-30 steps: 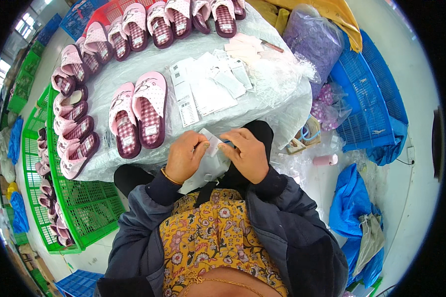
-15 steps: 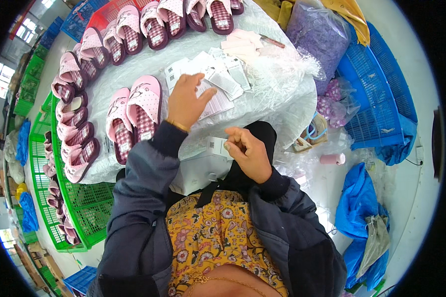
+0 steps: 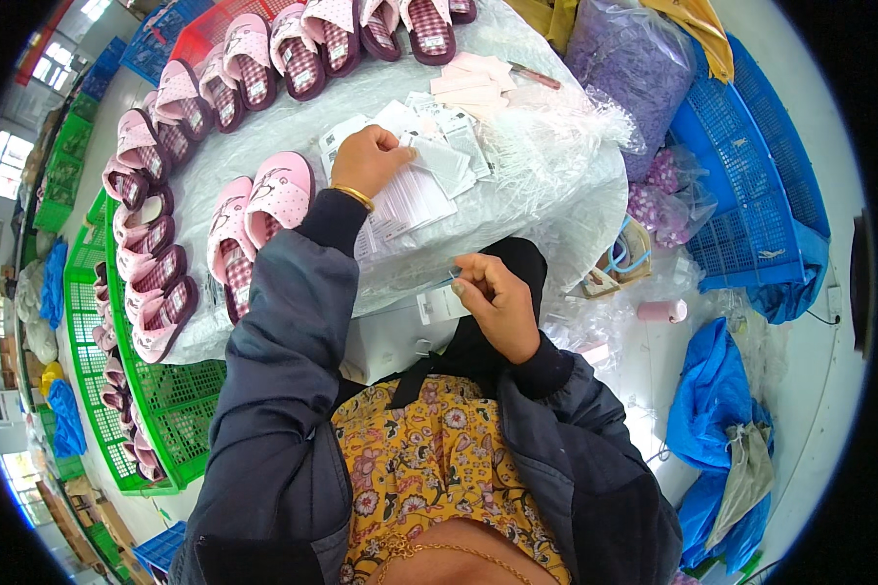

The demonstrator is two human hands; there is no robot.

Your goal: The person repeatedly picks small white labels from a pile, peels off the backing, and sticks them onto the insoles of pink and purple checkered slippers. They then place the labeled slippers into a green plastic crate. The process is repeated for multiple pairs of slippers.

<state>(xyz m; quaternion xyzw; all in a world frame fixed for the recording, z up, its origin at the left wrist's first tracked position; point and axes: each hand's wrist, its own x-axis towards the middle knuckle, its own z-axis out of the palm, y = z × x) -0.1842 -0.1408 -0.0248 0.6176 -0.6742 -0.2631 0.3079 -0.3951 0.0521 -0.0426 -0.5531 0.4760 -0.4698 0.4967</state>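
Nearest you, your right hand sits just off the near edge of the table, fingers curled in close and thumb and forefinger pinched on something thin and pale; it is too small to name, though it looks like a fastener or a sliver of clear film. A small white tag lies just beside that hand at the table's edge. Further out, your left hand is stretched across the plastic-covered top and rests knuckles-up, fingers bent down onto the spread of white paper tags, touching the top sheets; whether it has one pinched up yet you cannot tell from here. By the look of it you are at the pick-up step: one hand keeps the fastening piece ready while the other fetches a fresh tag. The next move calls for you to peel off a single tag without dragging its neighbours, then bring it to the pink slippers lying as a pair just left of your forearm, toes pointing away. Beyond them, more slippers run in an arc along the far and left rim of the table, and a green crate beside the table holds still more.
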